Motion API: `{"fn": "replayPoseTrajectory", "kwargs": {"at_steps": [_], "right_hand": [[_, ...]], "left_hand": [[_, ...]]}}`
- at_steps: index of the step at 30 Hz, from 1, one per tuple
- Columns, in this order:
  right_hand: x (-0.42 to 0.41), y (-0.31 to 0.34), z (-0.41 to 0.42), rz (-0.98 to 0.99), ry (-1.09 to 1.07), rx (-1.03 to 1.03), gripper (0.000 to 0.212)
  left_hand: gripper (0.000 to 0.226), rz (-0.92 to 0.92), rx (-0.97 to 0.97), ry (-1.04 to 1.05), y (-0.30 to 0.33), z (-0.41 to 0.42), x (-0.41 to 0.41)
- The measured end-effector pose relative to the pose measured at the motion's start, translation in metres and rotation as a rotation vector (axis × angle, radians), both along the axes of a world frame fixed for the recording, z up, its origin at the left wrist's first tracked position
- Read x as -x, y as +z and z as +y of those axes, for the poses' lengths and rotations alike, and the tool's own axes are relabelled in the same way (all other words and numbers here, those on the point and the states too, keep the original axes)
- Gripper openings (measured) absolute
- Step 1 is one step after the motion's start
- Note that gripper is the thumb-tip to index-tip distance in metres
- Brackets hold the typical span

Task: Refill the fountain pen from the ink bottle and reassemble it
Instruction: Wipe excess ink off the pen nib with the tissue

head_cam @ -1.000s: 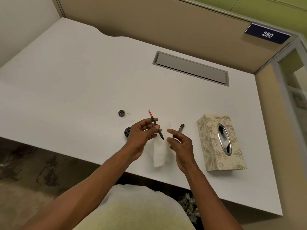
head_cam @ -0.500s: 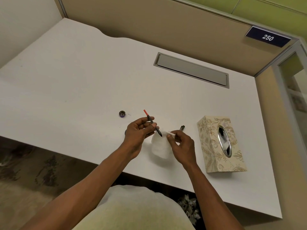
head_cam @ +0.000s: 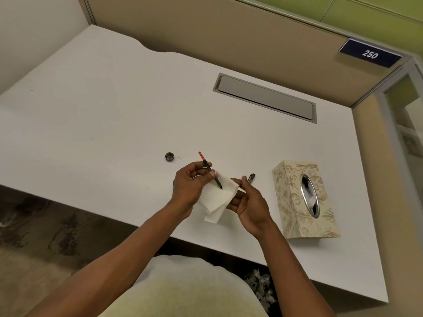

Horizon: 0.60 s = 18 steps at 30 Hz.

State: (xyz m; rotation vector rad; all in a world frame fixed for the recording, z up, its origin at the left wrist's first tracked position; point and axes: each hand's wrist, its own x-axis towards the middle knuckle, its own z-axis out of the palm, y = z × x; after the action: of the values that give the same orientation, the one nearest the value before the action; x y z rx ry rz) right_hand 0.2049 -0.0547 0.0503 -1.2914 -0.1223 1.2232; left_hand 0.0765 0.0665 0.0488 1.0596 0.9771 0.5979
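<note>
My left hand pinches the pen's inner section, a thin black piece with a red end pointing up and away. Its nib end points down onto a white tissue. My right hand holds that tissue from the right, with the paper draped over its fingers. A dark pen part lies on the white desk just behind my right hand. A small round bottle cap sits on the desk to the left. The ink bottle is hidden behind my left hand.
A patterned tissue box stands on the desk at the right. A grey cable tray lid is set into the desk at the back. A beige partition runs behind the desk, and the desk's front edge is just below my wrists.
My right hand took up the tissue from the desk and brought it under the nib. The left hand kept its hold on the pen section and tilted the nib onto the paper.
</note>
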Motion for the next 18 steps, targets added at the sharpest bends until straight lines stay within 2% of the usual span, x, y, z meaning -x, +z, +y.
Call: {"fn": "replayPoseTrajectory", "kwargs": {"at_steps": [2,5,8,18], "right_hand": [[-0.0004,-0.0002,-0.0007,0.042,0.006,-0.001,0.030],[0.0018,-0.0029,-0.0003,-0.041,0.061,0.025,0.005],[0.0046,-0.0038,0.0010,-0.095,0.060,0.064,0.018],[0.0083,-0.0017,0.0015,-0.219,0.023,0.105,0.018]], "left_hand": [[0.024,0.023,-0.017,-0.005,-0.0003,-0.0015,-0.0007],[0.022,0.025,-0.022,-0.006,-0.0010,-0.0049,-0.0029],[0.023,0.029,-0.054,-0.023,0.0005,-0.0080,-0.0048],[0.024,0.024,-0.064,0.037,0.0011,-0.0035,-0.0044]]}}
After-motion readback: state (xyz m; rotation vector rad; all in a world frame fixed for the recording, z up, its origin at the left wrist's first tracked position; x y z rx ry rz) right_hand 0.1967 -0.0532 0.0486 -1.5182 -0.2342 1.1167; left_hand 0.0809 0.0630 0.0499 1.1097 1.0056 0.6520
